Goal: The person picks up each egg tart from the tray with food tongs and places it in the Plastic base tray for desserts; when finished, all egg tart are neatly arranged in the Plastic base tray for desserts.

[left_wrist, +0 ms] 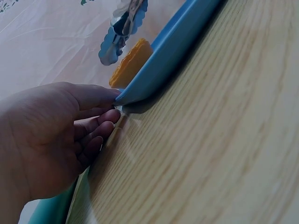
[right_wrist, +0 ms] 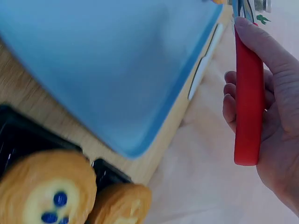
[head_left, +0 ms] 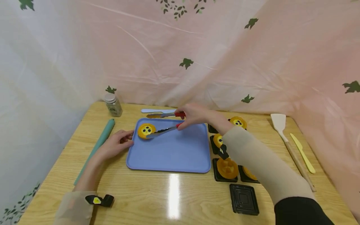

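Note:
My right hand [head_left: 194, 115] grips metal tongs with red handles [right_wrist: 249, 93]. The tongs' arms are spread: one tip lies beside the front of an egg tart with dark berries [head_left: 146, 130], the other is past the tray's back rim. That tart sits in the back left corner of a blue tray [head_left: 174, 153]. At the tray's left rim is my left hand [head_left: 116, 144]. The left wrist view shows its thumb on the rim and the other fingers curled just below. In that view, the scalloped tong tip [left_wrist: 110, 46] hangs above the tart's crust [left_wrist: 133, 63].
Black square molds with tarts [head_left: 227, 168] stand right of the tray, partly under my right sleeve. In front lies an empty mold [head_left: 244, 199]. A spatula [head_left: 281, 126] and yellow knife [head_left: 303, 153] lie right; a teal roller [head_left: 98, 145] and jar [head_left: 113, 106] left; a pale knife [head_left: 157, 111] behind.

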### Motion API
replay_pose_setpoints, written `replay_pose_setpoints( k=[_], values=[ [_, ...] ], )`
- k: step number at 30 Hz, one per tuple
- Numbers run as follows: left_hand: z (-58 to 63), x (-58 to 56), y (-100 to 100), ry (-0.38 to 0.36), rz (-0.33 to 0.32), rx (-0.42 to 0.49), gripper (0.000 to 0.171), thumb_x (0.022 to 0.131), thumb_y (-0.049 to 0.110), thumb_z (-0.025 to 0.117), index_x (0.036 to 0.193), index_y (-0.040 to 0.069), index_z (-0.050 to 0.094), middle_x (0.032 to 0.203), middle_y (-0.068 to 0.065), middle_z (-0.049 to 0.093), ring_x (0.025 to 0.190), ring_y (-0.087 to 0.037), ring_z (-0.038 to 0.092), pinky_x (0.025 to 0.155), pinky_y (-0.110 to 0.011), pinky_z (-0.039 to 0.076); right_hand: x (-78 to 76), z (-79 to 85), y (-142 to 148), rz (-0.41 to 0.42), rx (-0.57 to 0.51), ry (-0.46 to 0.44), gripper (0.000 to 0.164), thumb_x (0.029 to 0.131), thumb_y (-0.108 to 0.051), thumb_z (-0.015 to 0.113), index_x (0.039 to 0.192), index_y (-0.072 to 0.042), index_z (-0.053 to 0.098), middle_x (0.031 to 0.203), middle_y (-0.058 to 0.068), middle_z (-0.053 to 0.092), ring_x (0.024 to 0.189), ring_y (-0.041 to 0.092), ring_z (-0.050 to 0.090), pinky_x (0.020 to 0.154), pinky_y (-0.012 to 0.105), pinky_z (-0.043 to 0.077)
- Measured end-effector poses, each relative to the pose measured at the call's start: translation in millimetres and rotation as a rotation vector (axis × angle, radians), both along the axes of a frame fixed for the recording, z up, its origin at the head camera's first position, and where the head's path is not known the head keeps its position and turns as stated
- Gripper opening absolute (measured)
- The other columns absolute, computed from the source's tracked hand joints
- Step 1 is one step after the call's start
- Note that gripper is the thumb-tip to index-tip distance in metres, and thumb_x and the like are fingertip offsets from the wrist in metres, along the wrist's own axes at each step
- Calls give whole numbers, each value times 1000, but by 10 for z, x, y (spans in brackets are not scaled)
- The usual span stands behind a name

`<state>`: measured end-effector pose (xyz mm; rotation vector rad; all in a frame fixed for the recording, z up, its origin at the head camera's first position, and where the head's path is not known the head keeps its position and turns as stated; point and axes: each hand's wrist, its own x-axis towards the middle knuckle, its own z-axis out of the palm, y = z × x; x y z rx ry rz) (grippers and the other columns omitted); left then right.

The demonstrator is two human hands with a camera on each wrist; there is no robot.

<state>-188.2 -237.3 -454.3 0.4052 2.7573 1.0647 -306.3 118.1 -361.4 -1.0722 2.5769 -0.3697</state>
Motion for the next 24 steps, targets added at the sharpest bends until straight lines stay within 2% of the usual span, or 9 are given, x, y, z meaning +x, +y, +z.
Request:
replay_pose_setpoints(
  k=[4, 9, 24],
  values=[
    [-3, 0, 2, -7, 1, -4, 54, 101, 23, 67, 147, -1, 54, 112, -12, 63, 96, -18, 55, 82, -26, 45, -21, -43, -107, 25, 1, 6, 63, 77, -46, 87, 127, -11, 69, 100, 7, 71, 86, 18, 59, 79, 32, 47],
    [1, 7, 0, -2, 1, 0, 53, 100, 23, 67, 146, -2, 55, 112, -13, 64, 96, -18, 55, 83, -26, 45, -24, -92, -177, 38, 13, 8, 64, 77, -44, 88, 129, -12, 69, 106, 7, 72, 90, 19, 61, 82, 33, 50],
    [11, 20, 5, 19, -7, 13, 52, 100, 21, 67, 145, -2, 56, 112, -13, 65, 96, -17, 56, 84, -27, 47, 8, -143, -193, 63, 13, 15, 61, 81, -40, 87, 131, -11, 68, 118, 10, 73, 98, 20, 63, 91, 36, 53]
  ],
)
